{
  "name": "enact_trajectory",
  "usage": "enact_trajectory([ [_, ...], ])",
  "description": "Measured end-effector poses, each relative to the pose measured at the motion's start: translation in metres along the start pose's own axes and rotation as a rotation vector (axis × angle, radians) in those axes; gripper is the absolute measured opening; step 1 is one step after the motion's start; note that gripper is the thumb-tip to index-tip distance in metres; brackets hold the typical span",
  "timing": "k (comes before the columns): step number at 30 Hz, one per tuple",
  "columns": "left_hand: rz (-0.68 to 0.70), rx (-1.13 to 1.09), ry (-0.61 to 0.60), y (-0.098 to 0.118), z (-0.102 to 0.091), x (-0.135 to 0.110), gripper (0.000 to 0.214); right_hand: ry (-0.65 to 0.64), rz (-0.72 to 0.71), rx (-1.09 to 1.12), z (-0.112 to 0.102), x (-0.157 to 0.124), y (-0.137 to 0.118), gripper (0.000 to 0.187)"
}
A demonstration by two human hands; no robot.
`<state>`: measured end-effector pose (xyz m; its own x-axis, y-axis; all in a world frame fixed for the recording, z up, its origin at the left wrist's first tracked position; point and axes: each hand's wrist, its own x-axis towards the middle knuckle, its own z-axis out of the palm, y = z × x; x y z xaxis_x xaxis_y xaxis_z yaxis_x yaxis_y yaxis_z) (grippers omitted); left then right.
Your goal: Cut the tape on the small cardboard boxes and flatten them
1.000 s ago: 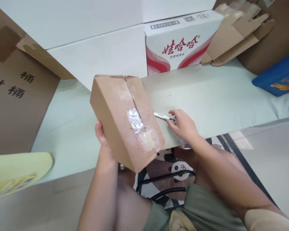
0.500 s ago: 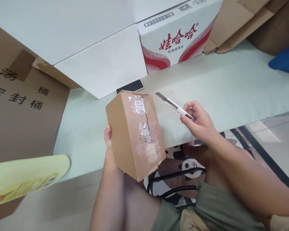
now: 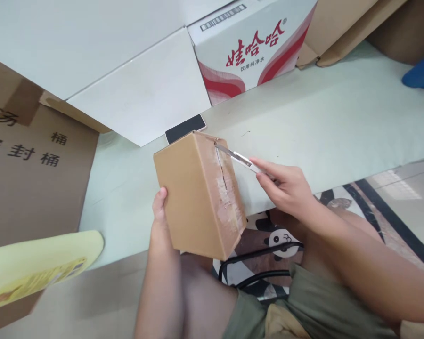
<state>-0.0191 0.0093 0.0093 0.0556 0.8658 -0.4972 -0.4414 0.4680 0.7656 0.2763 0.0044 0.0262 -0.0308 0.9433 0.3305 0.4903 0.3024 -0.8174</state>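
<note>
A brown cardboard box (image 3: 187, 197) is held tilted above the table's near edge by my left hand (image 3: 159, 207). My thumb lies on its left side; the other fingers are hidden behind it. Clear tape (image 3: 226, 195) covers the seam on the face turned to the right, and a dark slit shows along that seam. In my right hand (image 3: 286, 188) is a white utility knife (image 3: 245, 162), gripped between thumb and fingers with its blade out. The blade's tip meets the taped seam close to the box's upper end.
Behind the box, a dark-screened phone (image 3: 185, 128) lies on the pale green tabletop (image 3: 325, 113). White cartons, including a red-lettered water carton (image 3: 250, 61), line the back. A large brown carton (image 3: 38, 188) and a yellow-green container (image 3: 45, 263) stand left, a blue object (image 3: 422, 73) far right.
My right hand has brought the knife left, so its blade has gone from apart to touching the seam. The box has turned, showing more of its plain left side.
</note>
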Motion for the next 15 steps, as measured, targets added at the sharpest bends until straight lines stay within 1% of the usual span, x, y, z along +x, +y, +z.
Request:
enact_trajectory([
  [2, -0.035, -0.024, 0.020, 0.0011, 0.0004, -0.0004, 0.057, 0.047, -0.036, -0.051, 0.0005, -0.0016, -0.0006, 0.037],
  [4, -0.021, -0.025, 0.027, 0.0018, 0.0023, -0.0011, 0.055, 0.064, -0.044, -0.095, 0.0017, -0.0029, -0.0009, 0.038],
  [8, 0.000, 0.022, 0.001, 0.0026, 0.0056, -0.0030, 0.051, 0.040, -0.013, -0.121, 0.0046, -0.0041, -0.0016, 0.038],
  [12, -0.009, 0.030, -0.021, 0.0032, 0.0062, -0.0040, 0.050, 0.005, 0.048, -0.082, 0.0074, -0.0010, -0.0043, 0.040],
  [15, 0.004, 0.039, -0.031, 0.0032, 0.0066, -0.0035, 0.050, -0.005, 0.061, -0.045, 0.0095, 0.0033, -0.0079, 0.040],
])
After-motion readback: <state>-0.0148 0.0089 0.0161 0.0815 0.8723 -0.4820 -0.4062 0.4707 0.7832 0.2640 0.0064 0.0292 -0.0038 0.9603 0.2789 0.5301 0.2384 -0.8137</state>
